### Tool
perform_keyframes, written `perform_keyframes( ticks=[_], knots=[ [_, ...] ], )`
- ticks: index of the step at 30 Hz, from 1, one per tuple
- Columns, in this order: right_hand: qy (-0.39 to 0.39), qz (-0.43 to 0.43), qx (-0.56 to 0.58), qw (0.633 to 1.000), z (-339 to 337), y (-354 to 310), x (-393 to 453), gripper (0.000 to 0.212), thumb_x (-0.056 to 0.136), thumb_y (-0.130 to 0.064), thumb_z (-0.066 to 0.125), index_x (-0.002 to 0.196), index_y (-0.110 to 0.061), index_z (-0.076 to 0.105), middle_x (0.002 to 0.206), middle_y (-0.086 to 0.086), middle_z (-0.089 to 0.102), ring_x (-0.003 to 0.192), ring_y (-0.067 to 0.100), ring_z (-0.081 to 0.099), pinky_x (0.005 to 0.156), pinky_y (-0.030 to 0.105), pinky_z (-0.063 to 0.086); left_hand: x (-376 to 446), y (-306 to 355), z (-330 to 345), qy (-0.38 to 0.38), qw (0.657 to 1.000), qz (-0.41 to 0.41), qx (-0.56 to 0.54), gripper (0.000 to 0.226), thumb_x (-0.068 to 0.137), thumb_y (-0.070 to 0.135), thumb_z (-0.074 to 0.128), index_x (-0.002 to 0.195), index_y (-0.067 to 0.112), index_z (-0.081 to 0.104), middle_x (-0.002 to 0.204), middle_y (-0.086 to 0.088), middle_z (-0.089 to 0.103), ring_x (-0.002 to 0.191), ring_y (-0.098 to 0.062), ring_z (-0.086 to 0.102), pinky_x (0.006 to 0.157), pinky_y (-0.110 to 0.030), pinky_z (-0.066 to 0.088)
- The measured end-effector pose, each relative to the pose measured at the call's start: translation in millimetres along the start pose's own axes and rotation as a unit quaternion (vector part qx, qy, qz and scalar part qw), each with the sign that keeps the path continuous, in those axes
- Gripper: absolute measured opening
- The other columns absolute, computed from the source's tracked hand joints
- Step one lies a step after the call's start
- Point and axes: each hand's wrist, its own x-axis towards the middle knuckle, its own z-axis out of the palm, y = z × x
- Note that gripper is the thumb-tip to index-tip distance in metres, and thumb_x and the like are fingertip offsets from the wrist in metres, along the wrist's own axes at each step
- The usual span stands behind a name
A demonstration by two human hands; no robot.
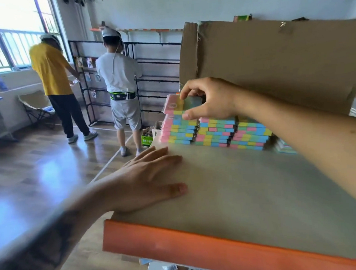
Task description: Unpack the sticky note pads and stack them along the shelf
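Head view: the right hand reaches across to the far left corner of the pale, matte shelf board and pinches a flat, film-wrapped pack of pastel sticky note pads between thumb below and fingertips above. The pack is tilted, its pink end up and to the left, and it hangs just above the leftmost of three stacks of the same pink, yellow, green and blue packs. These stacks stand side by side along the shelf's back edge, against a tall sheet of creased brown cardboard. The held pack's long axis runs roughly left to right, close to that of the packs beneath it — so the coming move looks like a short drop and a slight levelling, with the right hand plainly the nearer one.

The left hand lies flat and spread, fingers straight, on the shelf's left edge, well short of the stacks, and holds nothing — it seems to brace. A glossy orange metal rail runs along the front edge.

The wrapping looks slick and the packs are thin, so the stack may slide if the pack lands askew
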Motion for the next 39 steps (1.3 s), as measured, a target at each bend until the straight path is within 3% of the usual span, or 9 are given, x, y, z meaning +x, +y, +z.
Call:
perform_keyframes(
  ticks=[5, 9, 15, 20, 24, 28, 32, 35, 39],
  knots=[
    [-0.049, 0.008, 0.014, 0.999, 20, 12, 16, 0.034, 0.082, -0.039, 0.084, 0.109, -0.036, 0.065, 0.11, -0.009, 0.059, 0.097, 0.016, 0.061, 0.089, 0.033, 0.05, -3, 2, -1, -0.007, 0.999, 0.013, 0.039, 0.105, 0.058, 0.104, 0.021, 0.153, 0.061, 0.008, 0.168, 0.021, -0.001, 0.153, -0.002, -0.011, 0.127, -0.035, 0.0],
    [-0.065, 0.028, 0.015, 0.997, 22, 16, 13, 0.034, 0.089, -0.037, 0.079, 0.118, -0.029, 0.064, 0.123, -0.005, 0.059, 0.111, 0.018, 0.06, 0.098, 0.035, 0.049, -4, 4, -1, -0.01, 0.998, 0.016, 0.063, 0.103, 0.06, 0.099, 0.016, 0.154, 0.06, 0.004, 0.168, 0.02, -0.005, 0.154, -0.004, -0.012, 0.127, -0.036, -0.002],
    [-0.047, 0.055, 0.001, 0.997, 25, 10, 5, 0.036, 0.088, -0.04, 0.077, 0.121, -0.034, 0.063, 0.115, -0.01, 0.057, 0.099, 0.015, 0.056, 0.086, 0.03, 0.046, -1, 2, 0, -0.008, 0.993, 0.031, 0.113, 0.099, 0.066, 0.099, 0.011, 0.155, 0.056, 0.0, 0.169, 0.016, -0.008, 0.155, -0.009, -0.014, 0.124, -0.035, -0.009],
    [-0.001, 0.058, -0.083, 0.995, 28, 0, -32, 0.065, 0.075, -0.067, 0.063, 0.135, -0.045, 0.052, 0.143, -0.01, 0.049, 0.133, 0.024, 0.041, 0.114, 0.044, 0.034, 1, 3, -2, -0.019, 0.989, 0.035, 0.14, 0.104, 0.061, 0.102, 0.003, 0.155, 0.056, -0.003, 0.17, 0.013, -0.007, 0.155, -0.012, -0.012, 0.124, -0.035, -0.01],
    [0.014, 0.051, -0.135, 0.989, 16, -7, -101, 0.059, 0.091, -0.059, 0.064, 0.145, -0.045, 0.047, 0.157, -0.013, 0.038, 0.142, 0.02, 0.032, 0.102, 0.025, 0.017, -2, 19, -8, -0.005, 0.988, 0.034, 0.15, 0.097, 0.06, 0.102, -0.003, 0.15, 0.065, -0.001, 0.169, 0.017, -0.002, 0.156, -0.011, -0.009, 0.126, -0.043, -0.008],
    [-0.01, 0.081, -0.132, 0.988, 4, 12, -186, 0.066, 0.087, -0.077, 0.048, 0.146, -0.047, 0.044, 0.155, -0.011, 0.043, 0.142, 0.021, 0.036, 0.117, 0.05, 0.027, -12, 77, 3, 0.015, 0.989, 0.06, 0.132, 0.089, 0.066, 0.101, -0.004, 0.148, 0.069, 0.005, 0.167, 0.021, 0.001, 0.155, -0.007, -0.004, 0.127, -0.044, -0.005],
    [-0.016, 0.117, -0.131, 0.984, -20, 47, -279, 0.084, 0.078, -0.091, 0.031, 0.147, -0.045, 0.043, 0.154, -0.009, 0.048, 0.142, 0.021, 0.041, 0.116, 0.051, 0.032, -14, 174, 37, 0.018, 0.988, 0.105, 0.114, 0.067, 0.095, 0.071, 0.026, 0.157, 0.049, 0.018, 0.167, 0.019, 0.012, 0.153, -0.005, 0.007, 0.121, -0.029, -0.001],
    [-0.024, 0.17, -0.124, 0.977, -50, 76, -367, 0.082, 0.082, -0.089, 0.035, 0.15, -0.045, 0.042, 0.157, -0.012, 0.043, 0.146, 0.017, 0.036, 0.12, 0.049, 0.027, -1, 247, 79, 0.024, 0.982, 0.161, 0.096, 0.068, 0.095, 0.072, 0.031, 0.157, 0.048, 0.022, 0.166, 0.019, 0.018, 0.15, -0.003, 0.012, 0.121, -0.03, 0.002],
    [-0.022, 0.213, -0.148, 0.965, -84, 120, -471, 0.087, 0.078, -0.09, 0.023, 0.152, -0.047, 0.036, 0.158, -0.017, 0.04, 0.147, 0.014, 0.034, 0.12, 0.05, 0.027, 7, 343, 130, 0.031, 0.97, 0.223, 0.087, 0.061, 0.1, 0.063, 0.04, 0.157, 0.047, 0.024, 0.164, 0.02, 0.022, 0.148, -0.003, 0.016, 0.117, -0.025, 0.006]
  ],
)
